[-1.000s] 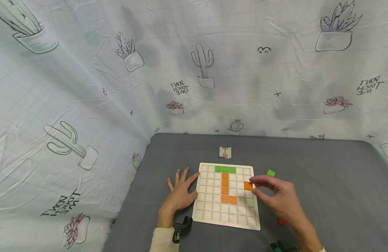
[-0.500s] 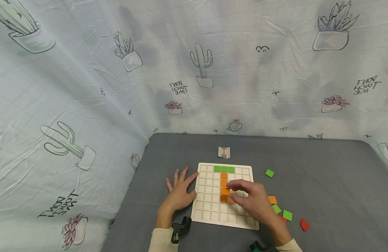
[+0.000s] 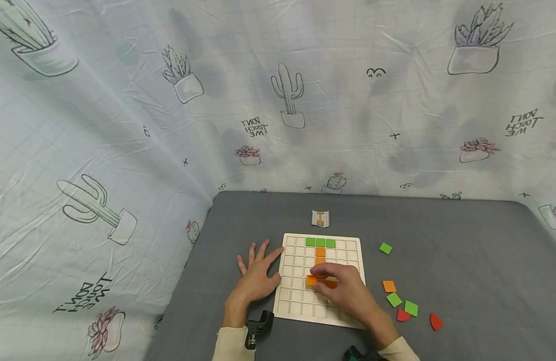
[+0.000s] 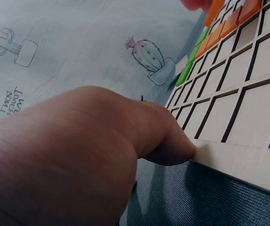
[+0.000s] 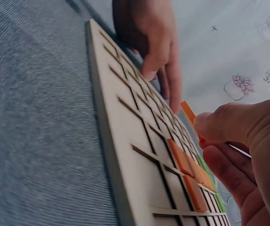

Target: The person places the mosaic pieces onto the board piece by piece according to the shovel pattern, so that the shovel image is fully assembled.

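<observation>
A wooden grid board [image 3: 300,311] lies on the grey table. Three green tiles [image 3: 320,242] form a row near its far edge, with a column of orange tiles [image 3: 320,252] running down from the middle one. My right hand [image 3: 347,291] pinches another orange square tile [image 3: 311,280] between thumb and fingers. In the right wrist view this orange tile [image 5: 187,112] is tilted above the board's surface. The right hand covers part of the orange column in the head view. My left hand [image 3: 258,281] has its fingers spread, its thumb [image 4: 172,146] touching the board's left edge.
Right of the board lie a loose orange tile [image 3: 389,286], several green tiles [image 3: 411,308], and two red pieces [image 3: 435,322], one partly covered. A small printed pattern card [image 3: 320,218] sits beyond the board. A patterned cloth [image 3: 350,100] hangs behind the table.
My right hand has carried the orange tile leftward from the board's right edge to just left of the orange column. The loose pieces at right are uncovered. The left hand has stayed put.
</observation>
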The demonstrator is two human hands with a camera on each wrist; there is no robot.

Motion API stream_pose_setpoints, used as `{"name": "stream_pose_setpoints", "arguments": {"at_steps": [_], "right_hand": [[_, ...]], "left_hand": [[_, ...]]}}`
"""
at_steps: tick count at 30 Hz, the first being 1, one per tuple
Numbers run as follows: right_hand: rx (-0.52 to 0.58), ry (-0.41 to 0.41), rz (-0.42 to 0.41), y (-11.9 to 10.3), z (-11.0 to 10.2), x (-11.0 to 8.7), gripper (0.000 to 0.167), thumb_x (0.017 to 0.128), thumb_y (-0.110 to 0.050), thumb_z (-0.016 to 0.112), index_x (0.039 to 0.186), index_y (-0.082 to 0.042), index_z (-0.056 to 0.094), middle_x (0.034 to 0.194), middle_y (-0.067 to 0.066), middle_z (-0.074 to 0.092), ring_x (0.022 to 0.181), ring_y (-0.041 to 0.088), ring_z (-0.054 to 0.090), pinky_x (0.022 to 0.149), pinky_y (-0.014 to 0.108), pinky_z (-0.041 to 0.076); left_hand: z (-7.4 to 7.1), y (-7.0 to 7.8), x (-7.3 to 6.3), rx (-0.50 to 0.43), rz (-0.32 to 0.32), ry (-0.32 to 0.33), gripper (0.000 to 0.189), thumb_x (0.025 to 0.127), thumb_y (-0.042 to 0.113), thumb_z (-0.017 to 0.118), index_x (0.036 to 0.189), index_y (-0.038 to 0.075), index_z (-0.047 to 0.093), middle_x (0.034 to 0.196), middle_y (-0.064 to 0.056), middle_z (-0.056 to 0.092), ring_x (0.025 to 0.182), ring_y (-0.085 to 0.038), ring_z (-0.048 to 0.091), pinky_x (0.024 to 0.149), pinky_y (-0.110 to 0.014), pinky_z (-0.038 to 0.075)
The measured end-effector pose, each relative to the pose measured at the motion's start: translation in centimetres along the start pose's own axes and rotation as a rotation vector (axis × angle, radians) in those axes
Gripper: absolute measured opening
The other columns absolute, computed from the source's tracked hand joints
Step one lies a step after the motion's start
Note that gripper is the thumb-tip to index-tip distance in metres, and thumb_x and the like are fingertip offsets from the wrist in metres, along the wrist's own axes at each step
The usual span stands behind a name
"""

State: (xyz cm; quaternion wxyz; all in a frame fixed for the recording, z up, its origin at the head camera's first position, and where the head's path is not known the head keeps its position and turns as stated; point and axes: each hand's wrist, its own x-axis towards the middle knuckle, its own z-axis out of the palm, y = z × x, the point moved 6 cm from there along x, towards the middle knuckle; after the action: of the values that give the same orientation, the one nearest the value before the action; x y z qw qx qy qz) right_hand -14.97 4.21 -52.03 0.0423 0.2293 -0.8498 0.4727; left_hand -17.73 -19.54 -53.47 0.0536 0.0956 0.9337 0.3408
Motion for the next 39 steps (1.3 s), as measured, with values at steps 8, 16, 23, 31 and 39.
{"name": "stream_pose_setpoints", "arguments": {"at_steps": [8, 16, 23, 31, 39], "right_hand": [[-0.074, 0.006, -0.092, -0.6, 1.0, 0.0, 0.032, 0.084, 0.004, 0.088, 0.112, -0.01, 0.083, 0.11, -0.003, 0.083, 0.097, 0.012, 0.076, 0.087, 0.032, 0.066], [-0.173, -0.018, -0.075, -0.5, 1.8, 0.0, 0.033, 0.085, -0.001, 0.089, 0.113, -0.015, 0.083, 0.11, -0.006, 0.081, 0.099, 0.008, 0.074, 0.089, 0.032, 0.065], [-0.217, -0.035, -0.086, -0.8, 2.0, 0.1, 0.031, 0.086, 0.0, 0.088, 0.113, -0.015, 0.083, 0.109, -0.006, 0.081, 0.099, 0.009, 0.074, 0.089, 0.035, 0.065], [-0.248, -0.035, -0.077, -0.5, 1.9, 0.2, 0.032, 0.087, -0.002, 0.088, 0.116, -0.015, 0.083, 0.111, -0.006, 0.082, 0.103, 0.011, 0.076, 0.094, 0.038, 0.065], [-0.15, 0.006, -0.067, -0.6, 1.1, 0.0, 0.032, 0.085, -0.004, 0.091, 0.115, -0.013, 0.084, 0.112, -0.006, 0.082, 0.1, 0.01, 0.076, 0.089, 0.032, 0.066]], "left_hand": [[0.1, -0.2, 0.0, 0.0, -0.001, 0.001, 0.071, 0.092, 0.01, 0.066, 0.161, 0.021, 0.058, 0.18, -0.02, 0.027, 0.168, -0.055, 0.003, 0.12, -0.086, -0.015], [0.1, -0.1, 0.0, 0.001, 0.008, 0.003, 0.071, 0.091, 0.01, 0.066, 0.161, 0.021, 0.058, 0.18, -0.021, 0.028, 0.168, -0.055, 0.003, 0.12, -0.087, -0.015], [0.0, -0.1, 0.0, 0.004, 0.002, 0.008, 0.071, 0.092, 0.009, 0.066, 0.161, 0.02, 0.058, 0.179, -0.021, 0.028, 0.168, -0.055, 0.003, 0.12, -0.087, -0.015], [0.0, -0.2, 0.1, 0.006, 0.002, 0.012, 0.071, 0.091, 0.009, 0.067, 0.161, 0.022, 0.058, 0.18, -0.02, 0.028, 0.168, -0.055, 0.003, 0.12, -0.087, -0.015], [0.1, 0.0, 0.0, -0.008, 0.015, 0.018, 0.07, 0.092, 0.011, 0.066, 0.161, 0.022, 0.058, 0.179, -0.022, 0.028, 0.168, -0.056, 0.003, 0.119, -0.087, -0.017]]}}
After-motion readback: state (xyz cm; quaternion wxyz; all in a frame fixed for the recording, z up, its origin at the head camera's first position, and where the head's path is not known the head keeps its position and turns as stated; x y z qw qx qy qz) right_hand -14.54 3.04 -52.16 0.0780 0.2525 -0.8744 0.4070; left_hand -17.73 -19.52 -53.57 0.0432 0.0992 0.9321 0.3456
